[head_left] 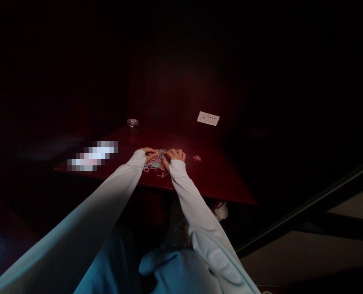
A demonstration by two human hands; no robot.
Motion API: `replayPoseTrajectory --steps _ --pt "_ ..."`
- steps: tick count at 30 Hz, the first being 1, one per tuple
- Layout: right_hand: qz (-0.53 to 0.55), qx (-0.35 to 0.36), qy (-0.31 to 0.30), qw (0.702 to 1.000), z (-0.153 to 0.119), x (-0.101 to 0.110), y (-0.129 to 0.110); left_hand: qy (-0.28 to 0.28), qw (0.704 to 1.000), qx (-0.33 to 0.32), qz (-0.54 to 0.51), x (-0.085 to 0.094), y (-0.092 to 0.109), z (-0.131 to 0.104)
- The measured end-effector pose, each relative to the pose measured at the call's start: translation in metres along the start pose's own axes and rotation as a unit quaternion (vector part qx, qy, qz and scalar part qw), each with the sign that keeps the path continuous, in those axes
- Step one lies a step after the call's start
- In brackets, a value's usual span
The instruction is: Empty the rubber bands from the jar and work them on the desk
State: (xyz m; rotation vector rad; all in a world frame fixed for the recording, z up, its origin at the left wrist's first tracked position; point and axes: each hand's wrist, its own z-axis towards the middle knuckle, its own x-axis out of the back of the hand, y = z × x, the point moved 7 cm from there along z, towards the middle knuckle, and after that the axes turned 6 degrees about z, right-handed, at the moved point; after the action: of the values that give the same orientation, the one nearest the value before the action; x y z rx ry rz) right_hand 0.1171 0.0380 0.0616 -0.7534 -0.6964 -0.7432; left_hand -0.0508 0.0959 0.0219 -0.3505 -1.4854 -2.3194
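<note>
A loose pile of small, colourful hair ties (pixel 155 165) lies on the dark red table, in pink, yellow, green, blue and white. Over its left side, my left hand (pixel 149 154) has its fingers bent and closed on some of the ties. My right hand (pixel 175 155) faces it from the right, thumb and fingers pinched at the same pile. Several bluish and yellow ties show in the narrow gap between the hands. How many each hand grips is too small to see. A separate little heap of pink hair ties (pixel 197 158) sits to the right of my right hand.
At the back left of the table (pixel 221 179) stands a clear lidded jar (pixel 133 125). A bright pixelated patch (pixel 92 156) covers something at the left. On the dark wall behind is a white socket plate (pixel 208 118). A dark bar (pixel 307 210) runs diagonally at lower right.
</note>
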Motion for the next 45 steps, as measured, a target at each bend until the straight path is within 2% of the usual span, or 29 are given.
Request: replayPoseTrajectory --steps 7,21,39,45 --pt "0.004 -0.006 -0.025 1.000 0.001 -0.001 0.001 -0.003 0.998 0.016 -0.064 -0.004 -0.007 0.000" --pt "0.001 0.004 -0.050 0.999 0.000 -0.006 0.001 -0.005 0.996 0.004 -0.085 -0.011 -0.017 0.002" --pt "-0.015 0.021 -0.041 0.999 0.000 -0.007 -0.002 0.009 0.997 0.012 -0.074 -0.007 -0.015 0.002" --pt "-0.018 0.017 -0.043 0.999 -0.001 -0.009 -0.001 -0.010 0.999 0.011 -0.040 -0.001 -0.007 0.000"
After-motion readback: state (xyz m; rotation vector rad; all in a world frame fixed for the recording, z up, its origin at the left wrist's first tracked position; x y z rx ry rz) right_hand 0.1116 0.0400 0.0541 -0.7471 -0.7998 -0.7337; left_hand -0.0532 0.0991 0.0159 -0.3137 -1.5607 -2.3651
